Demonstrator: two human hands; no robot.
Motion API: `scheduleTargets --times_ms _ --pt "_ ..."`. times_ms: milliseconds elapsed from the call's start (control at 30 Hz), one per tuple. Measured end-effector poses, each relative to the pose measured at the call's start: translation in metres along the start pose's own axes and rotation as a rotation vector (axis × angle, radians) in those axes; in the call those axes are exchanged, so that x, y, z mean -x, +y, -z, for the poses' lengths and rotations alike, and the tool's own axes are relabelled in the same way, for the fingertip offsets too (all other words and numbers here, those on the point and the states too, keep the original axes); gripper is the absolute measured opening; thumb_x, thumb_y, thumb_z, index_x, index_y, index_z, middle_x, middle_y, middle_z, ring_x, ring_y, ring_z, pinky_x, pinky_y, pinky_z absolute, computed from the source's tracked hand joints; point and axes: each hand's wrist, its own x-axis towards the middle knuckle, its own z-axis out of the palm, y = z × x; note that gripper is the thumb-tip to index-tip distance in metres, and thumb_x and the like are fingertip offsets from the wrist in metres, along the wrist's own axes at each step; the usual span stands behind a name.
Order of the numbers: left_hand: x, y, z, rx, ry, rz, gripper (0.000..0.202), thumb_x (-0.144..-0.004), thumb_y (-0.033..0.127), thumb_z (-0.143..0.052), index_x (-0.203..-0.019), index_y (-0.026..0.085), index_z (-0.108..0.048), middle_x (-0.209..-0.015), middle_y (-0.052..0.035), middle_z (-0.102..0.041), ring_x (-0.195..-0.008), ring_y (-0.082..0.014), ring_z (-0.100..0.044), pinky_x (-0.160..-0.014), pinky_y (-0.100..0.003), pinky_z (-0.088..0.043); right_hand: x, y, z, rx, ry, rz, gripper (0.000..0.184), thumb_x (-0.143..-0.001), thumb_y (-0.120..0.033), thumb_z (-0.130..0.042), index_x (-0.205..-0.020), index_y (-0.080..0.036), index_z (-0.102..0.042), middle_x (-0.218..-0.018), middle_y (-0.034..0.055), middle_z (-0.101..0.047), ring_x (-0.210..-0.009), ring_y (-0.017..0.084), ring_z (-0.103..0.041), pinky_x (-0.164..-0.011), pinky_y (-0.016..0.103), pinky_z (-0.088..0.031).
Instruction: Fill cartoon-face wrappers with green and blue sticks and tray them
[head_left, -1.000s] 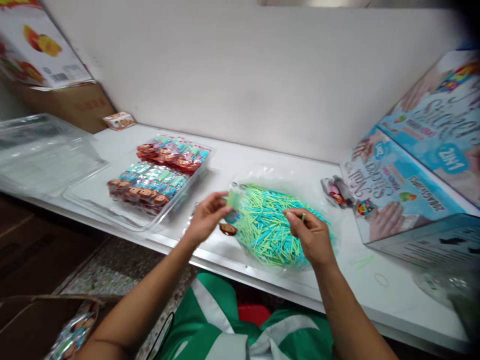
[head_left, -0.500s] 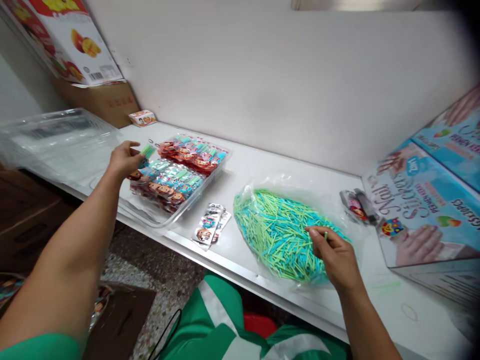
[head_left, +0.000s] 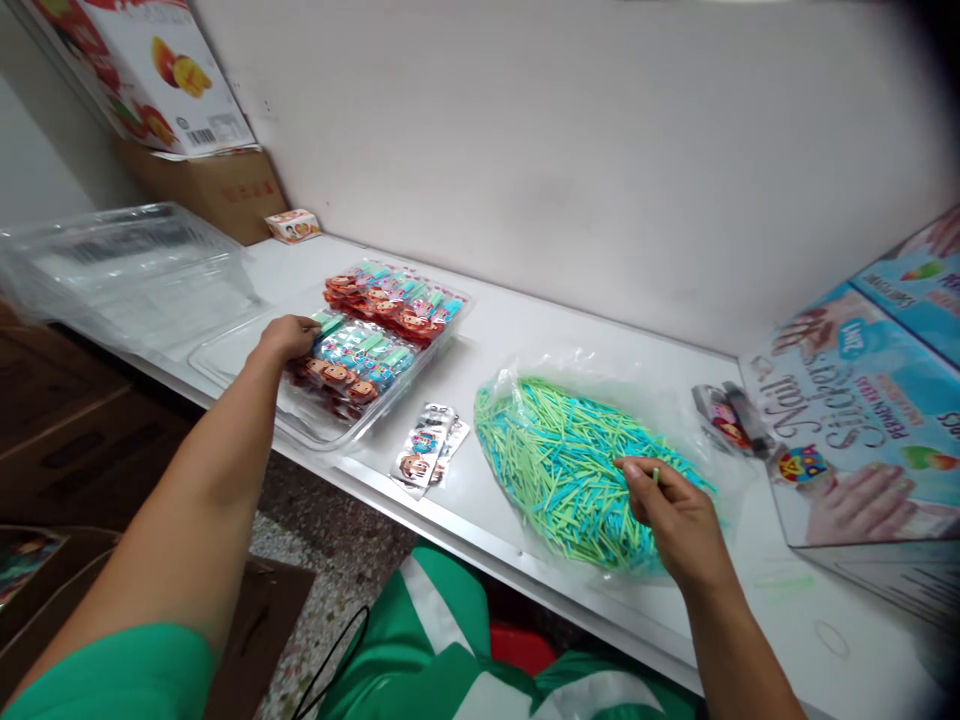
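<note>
My left hand [head_left: 289, 337] reaches into a clear plastic tray [head_left: 225, 352] and presses a small packet with green sticks down at the left end of a row of filled cartoon packets [head_left: 356, 360]; its fingers are closed on that packet. My right hand [head_left: 671, 515] rests on a clear bag heaped with green and blue sticks [head_left: 562, 465] and pinches one green stick [head_left: 655, 476] between thumb and fingers. A few empty cartoon packets [head_left: 429, 450] lie on the white counter between tray and bag.
A second row of filled packets [head_left: 397, 300] fills the tray's far side. Clear plastic lids [head_left: 120, 270] sit at left, cardboard boxes [head_left: 202, 185] behind them. Blue printed cartons [head_left: 862, 420] stand at right, with small packets [head_left: 727, 415] beside them. A wall runs behind the counter.
My left hand carried the filled packet from above the stick bag over to the tray and lowered it onto the near row. My right hand stayed on the stick pile holding a stick.
</note>
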Motion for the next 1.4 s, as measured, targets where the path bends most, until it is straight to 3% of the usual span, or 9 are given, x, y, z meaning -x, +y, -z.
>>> scheduleTargets --times_ms 167,267,367,500,633,867,1100,1267,1400 --pt "0.001 0.01 0.003 0.041 0.081 -0.012 0.023 -0.075 0.015 -0.065 -0.092 0.001 -0.065 -0.047 0.0059 -0.05 -0.057 -0.0109 -0.037 -0.076 -0.021 -0.035 0.005 0.002 0.006 0.009 0.015 -0.003 0.035 -0.077 -0.046 -0.061 -0.096 -0.017 -0.065 -0.05 -0.0055 -0.036 -0.046 0.008 -0.032 -0.042 0.022 -0.026" --pt "0.012 0.029 0.01 0.06 0.195 -0.041 0.033 -0.082 0.02 -0.057 -0.107 -0.002 -0.059 -0.08 -0.0041 -0.067 -0.073 -0.0121 -0.046 -0.084 -0.026 -0.035 0.006 0.005 0.012 0.043 -0.016 -0.021 0.035 -0.078 -0.045 -0.06 -0.1 -0.018 -0.063 -0.055 -0.0048 -0.038 -0.049 0.009 -0.034 -0.043 0.022 -0.028" --pt "0.048 0.064 0.009 0.132 0.269 -0.197 0.037 -0.09 0.027 -0.043 -0.117 0.003 -0.054 -0.11 -0.0082 -0.063 -0.088 -0.0123 -0.051 -0.086 -0.025 -0.037 0.006 0.006 0.011 0.019 -0.108 -0.025 0.034 -0.083 -0.045 -0.054 -0.104 -0.02 -0.061 -0.065 -0.0026 -0.044 -0.052 0.009 -0.037 -0.045 0.022 -0.032" --pt "0.139 0.112 -0.025 0.267 -0.054 -0.543 0.036 -0.087 0.039 -0.044 -0.107 0.014 -0.062 -0.093 -0.0038 -0.068 -0.079 -0.0157 -0.059 -0.073 -0.025 -0.043 0.007 0.002 -0.002 -0.015 -0.161 -0.021 0.036 -0.086 -0.047 -0.047 -0.105 -0.02 -0.06 -0.068 -0.0014 -0.047 -0.049 0.008 -0.036 -0.042 0.021 -0.03" --pt "0.206 0.126 -0.085 0.057 -0.29 -0.564 0.035 -0.084 0.039 -0.047 -0.107 0.017 -0.061 -0.109 -0.0092 -0.064 -0.103 -0.0241 -0.056 -0.086 -0.03 -0.041 0.012 -0.001 -0.008 0.111 -0.191 0.036 0.037 -0.085 -0.048 -0.048 -0.098 -0.018 -0.063 -0.065 -0.001 -0.047 -0.05 0.008 -0.039 -0.042 0.02 -0.031" --pt "0.185 0.105 -0.138 -0.192 -0.178 -0.034 0.056 -0.072 0.049 -0.058 -0.115 0.013 -0.051 -0.108 -0.017 -0.062 -0.101 -0.0315 -0.056 -0.075 -0.033 -0.041 0.021 0.007 0.011 0.167 -0.143 0.048 0.036 -0.086 -0.047 -0.047 -0.099 -0.017 -0.063 -0.063 -0.0017 -0.046 -0.053 0.009 -0.041 -0.045 0.021 -0.032" --pt "0.18 0.101 -0.142 -0.094 -0.129 -0.02 0.026 -0.077 0.035 -0.053 -0.09 0.016 -0.065 -0.087 -0.0122 -0.069 -0.084 -0.0276 -0.063 -0.066 -0.031 -0.04 0.025 0.015 0.021 0.15 -0.113 0.05 0.035 -0.087 -0.045 -0.046 -0.098 -0.017 -0.063 -0.067 -0.0013 -0.049 -0.055 0.009 -0.042 -0.048 0.022 -0.032" --pt "0.188 0.107 -0.126 -0.097 -0.086 -0.108 0.029 -0.081 0.034 -0.045 -0.088 0.018 -0.068 -0.092 -0.0129 -0.068 -0.087 -0.0292 -0.062 -0.071 -0.035 -0.041 0.024 0.016 0.024 0.169 -0.093 0.072 0.034 -0.087 -0.045 -0.046 -0.095 -0.017 -0.063 -0.064 -0.0009 -0.05 -0.058 0.011 -0.045 -0.052 0.023 -0.037" --pt "0.216 0.131 -0.103 0.339 -0.131 -0.157 0.025 -0.078 0.038 -0.052 -0.085 0.019 -0.067 -0.079 -0.0064 -0.068 -0.078 -0.0236 -0.062 -0.07 -0.032 -0.045 0.03 0.012 0.005 0.154 -0.077 0.068 0.032 -0.083 -0.046 -0.051 -0.094 -0.018 -0.063 -0.076 0.0024 -0.058 -0.067 0.014 -0.051 -0.062 0.025 -0.042"
